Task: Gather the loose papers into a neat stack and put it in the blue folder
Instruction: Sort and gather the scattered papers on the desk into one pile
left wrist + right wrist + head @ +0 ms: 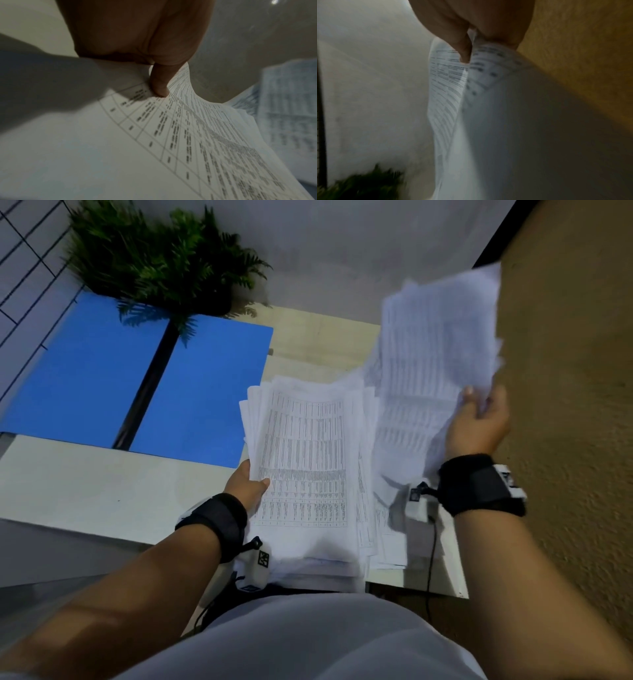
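Observation:
An open blue folder (pixel 102 378) lies flat at the left of the pale table (pixel 85 491). My left hand (pixel 248 484) pinches the left edge of a fanned stack of printed papers (pixel 305 460), thumb on top; the left wrist view shows that thumb (pixel 159 83) pressing the printed sheet (pixel 188 135). My right hand (pixel 479 419) grips a second, blurred bunch of papers (pixel 435 364) raised and tilted above the table's right side. In the right wrist view its fingers (pixel 464 48) pinch those sheets (pixel 450 94). More sheets (pixel 387 529) lie under both bunches.
A green potted plant (pixel 157 258) stands at the back, its fronds over the folder's far edge. A brown textured wall (pixel 565 405) runs close along the right. A cable (pixel 432 563) hangs off the table's right front. My white shirt (pixel 308 638) fills the bottom.

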Demonstrator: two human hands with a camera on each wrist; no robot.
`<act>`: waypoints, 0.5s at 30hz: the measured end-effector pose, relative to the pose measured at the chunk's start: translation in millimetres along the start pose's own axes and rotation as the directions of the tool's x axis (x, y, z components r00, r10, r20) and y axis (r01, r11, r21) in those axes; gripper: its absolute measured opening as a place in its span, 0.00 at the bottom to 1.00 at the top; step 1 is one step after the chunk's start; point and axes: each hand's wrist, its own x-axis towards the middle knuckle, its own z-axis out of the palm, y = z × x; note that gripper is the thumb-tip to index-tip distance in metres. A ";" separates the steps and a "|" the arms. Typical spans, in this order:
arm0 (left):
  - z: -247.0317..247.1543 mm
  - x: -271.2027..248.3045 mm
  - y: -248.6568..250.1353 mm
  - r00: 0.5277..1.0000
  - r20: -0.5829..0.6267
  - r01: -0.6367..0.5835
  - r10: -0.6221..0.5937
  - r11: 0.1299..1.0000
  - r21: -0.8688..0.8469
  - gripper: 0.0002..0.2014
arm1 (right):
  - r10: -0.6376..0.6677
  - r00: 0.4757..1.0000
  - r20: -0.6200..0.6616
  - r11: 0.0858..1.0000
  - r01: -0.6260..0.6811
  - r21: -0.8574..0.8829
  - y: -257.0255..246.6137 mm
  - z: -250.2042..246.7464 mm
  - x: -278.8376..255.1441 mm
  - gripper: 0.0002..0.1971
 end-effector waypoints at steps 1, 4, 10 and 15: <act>0.1 -1.3 1.6 1.000 0.002 0.001 -0.001 1.000 0.003 0.23 | -0.081 0.996 -0.027 0.996 0.082 0.023 -16.5 -7.8 5.2 0.04; -0.3 -3.6 5.6 1.000 0.012 0.013 -0.013 1.000 0.004 0.22 | -0.286 0.954 -0.093 0.952 0.293 0.085 -62.0 -27.0 13.8 0.05; -3.4 -16.0 18.3 0.995 0.092 0.024 -0.027 0.999 0.037 0.24 | -0.449 0.888 -0.098 0.881 0.459 0.114 -101.6 -36.9 4.6 0.07; -7.3 -18.7 26.2 0.994 0.100 0.019 -0.038 0.982 0.187 0.25 | -0.320 0.942 0.104 0.948 0.318 0.033 -70.2 -7.1 -0.8 0.16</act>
